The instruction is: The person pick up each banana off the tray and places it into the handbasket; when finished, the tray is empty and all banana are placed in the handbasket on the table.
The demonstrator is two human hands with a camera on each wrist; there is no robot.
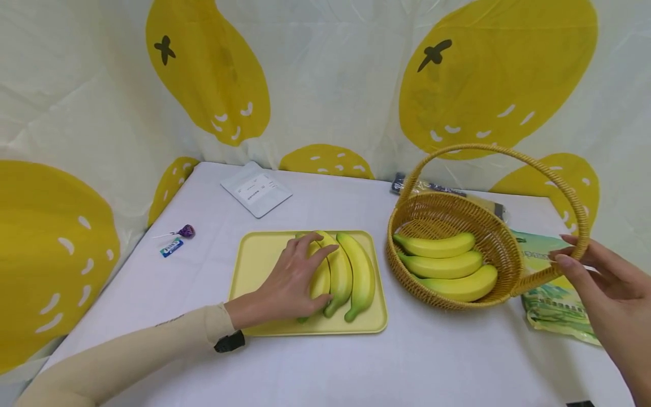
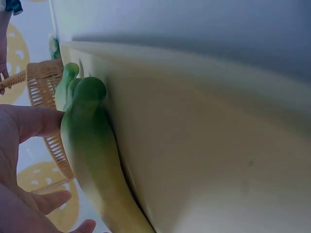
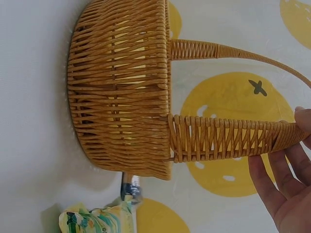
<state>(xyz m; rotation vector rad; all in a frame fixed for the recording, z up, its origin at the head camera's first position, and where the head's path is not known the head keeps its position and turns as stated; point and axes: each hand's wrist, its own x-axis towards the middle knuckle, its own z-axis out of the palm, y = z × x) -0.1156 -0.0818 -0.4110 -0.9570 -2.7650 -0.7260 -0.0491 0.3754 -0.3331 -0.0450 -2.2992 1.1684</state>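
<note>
My left hand (image 1: 290, 277) is over the yellow tray (image 1: 259, 249), above the leftmost of the bananas lying on it. In the left wrist view, the thumb touches that banana (image 2: 90, 141) near its green end, while the other fingers are spread and relaxed. Beside it on the tray lie a middle banana (image 1: 342, 277) and a right one (image 1: 362, 271). My right hand (image 1: 610, 282) pinches the handle (image 3: 223, 138) of a wicker basket (image 1: 508, 260) between thumb and fingers. Three bananas (image 1: 439, 264) rest inside the basket, which stands on the table.
A green-and-yellow package (image 1: 554, 305) lies right of the basket, and a dark-ended clear packet (image 1: 478, 200) lies behind it. At the back left is a silver pouch (image 1: 256, 189). A lollipop (image 1: 186, 231) and a small blue-green wrapped item (image 1: 171, 247) are at far left.
</note>
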